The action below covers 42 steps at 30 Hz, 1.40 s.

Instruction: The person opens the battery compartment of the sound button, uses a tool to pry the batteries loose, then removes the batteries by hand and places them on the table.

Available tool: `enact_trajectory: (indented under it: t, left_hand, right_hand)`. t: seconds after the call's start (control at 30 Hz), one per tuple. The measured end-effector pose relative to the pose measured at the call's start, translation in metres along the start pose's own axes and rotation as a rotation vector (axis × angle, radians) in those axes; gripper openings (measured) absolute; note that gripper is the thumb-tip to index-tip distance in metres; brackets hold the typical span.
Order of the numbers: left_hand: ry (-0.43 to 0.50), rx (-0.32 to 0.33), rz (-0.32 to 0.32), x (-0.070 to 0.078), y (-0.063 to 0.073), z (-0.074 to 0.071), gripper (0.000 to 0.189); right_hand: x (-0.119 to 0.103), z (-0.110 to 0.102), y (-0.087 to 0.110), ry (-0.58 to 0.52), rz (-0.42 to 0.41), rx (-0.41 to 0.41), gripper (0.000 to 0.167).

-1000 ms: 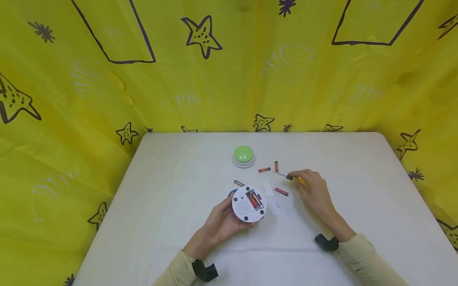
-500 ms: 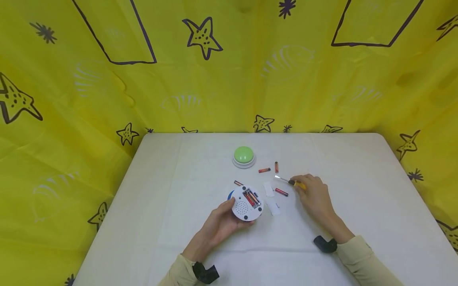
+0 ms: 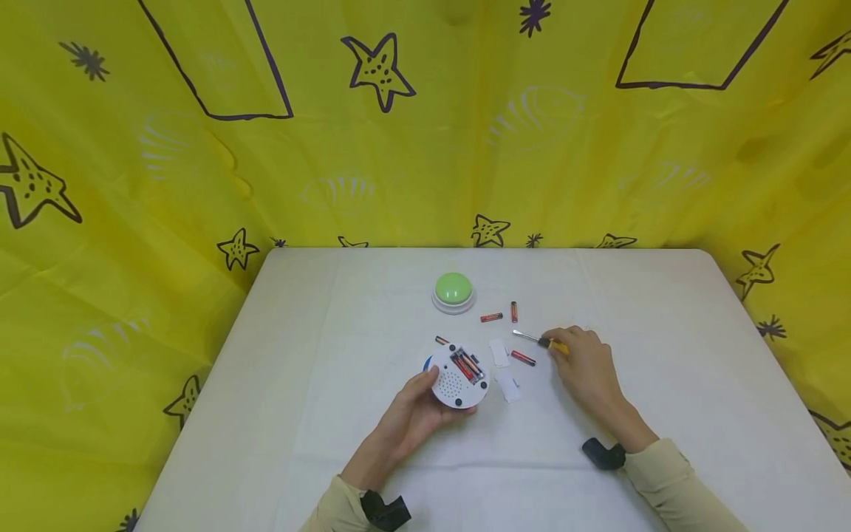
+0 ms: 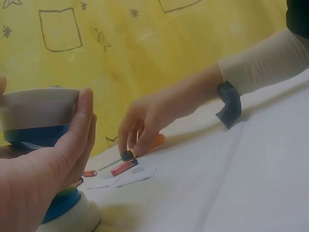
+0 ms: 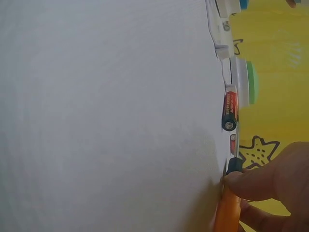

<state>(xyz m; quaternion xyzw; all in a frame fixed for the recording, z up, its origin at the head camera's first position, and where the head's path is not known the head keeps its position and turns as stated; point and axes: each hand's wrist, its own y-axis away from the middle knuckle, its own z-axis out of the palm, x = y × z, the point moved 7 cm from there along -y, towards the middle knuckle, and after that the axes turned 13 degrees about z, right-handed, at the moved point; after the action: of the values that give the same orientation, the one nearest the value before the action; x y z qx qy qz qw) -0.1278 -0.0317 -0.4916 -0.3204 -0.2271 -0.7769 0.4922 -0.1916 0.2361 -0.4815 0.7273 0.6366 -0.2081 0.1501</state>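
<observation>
My left hand point(image 3: 415, 414) grips a round push-button device point(image 3: 453, 391) with its white underside turned up. Red batteries point(image 3: 467, 366) fill its open compartment, beside a speaker grille. From the side, in the left wrist view, its blue part point(image 4: 36, 135) faces down. On the right, my other hand point(image 3: 585, 366) pinches a screwdriver point(image 3: 558, 345) by its orange-yellow handle, low over the table, the metal shaft pointing left. A loose red battery point(image 3: 523, 357) lies just below the shaft, close to two white battery covers point(image 3: 508, 385).
Farther back stands a green push button point(image 3: 453, 288) on a white base. Two loose batteries point(image 3: 491, 317) lie to its right, and another point(image 3: 442, 340) behind the held device. A second blue button point(image 4: 63, 205) stands on the white table point(image 3: 319, 332) below my left hand.
My right hand and the screwdriver have shifted slightly right and toward me, and the shaft has lowered. The push-button device has moved a little left in my left hand.
</observation>
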Motion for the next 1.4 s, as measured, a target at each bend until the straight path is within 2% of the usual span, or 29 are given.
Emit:
enact_trajectory:
  t: [0.4,0.6,0.73,0.9,1.07,1.23,1.4]
  left_hand:
    - [-0.014,0.006,0.008,-0.001,-0.002,-0.001,0.056]
    - [-0.019,-0.014,-0.001,-0.001,-0.003,0.003,0.054]
    - [-0.048,-0.024,0.003,0.000,-0.003,0.004,0.053]
    - [-0.126,-0.021,0.009,0.002,-0.004,0.004,0.055]
    - [-0.174,-0.007,0.010,0.003,-0.005,0.005,0.055]
    - [-0.205,0.008,0.012,0.008,-0.008,0.007,0.054]
    - [-0.252,0.001,0.001,0.012,-0.011,0.007,0.054]
  right_hand:
    - [-0.002,0.002,0.001,0.016,0.016,-0.010,0.024]
    - [-0.004,0.003,0.001,0.030,0.017,-0.019,0.025]
    - [-0.006,0.000,0.004,0.031,0.011,-0.008,0.027]
    - [-0.017,-0.008,0.011,-0.012,-0.027,0.036,0.030]
    - [-0.038,-0.016,0.020,-0.149,-0.150,0.023,0.029]
    - [-0.058,-0.022,0.032,-0.255,-0.345,-0.039,0.039]
    - [-0.074,-0.025,0.043,-0.309,-0.524,-0.076,0.052]
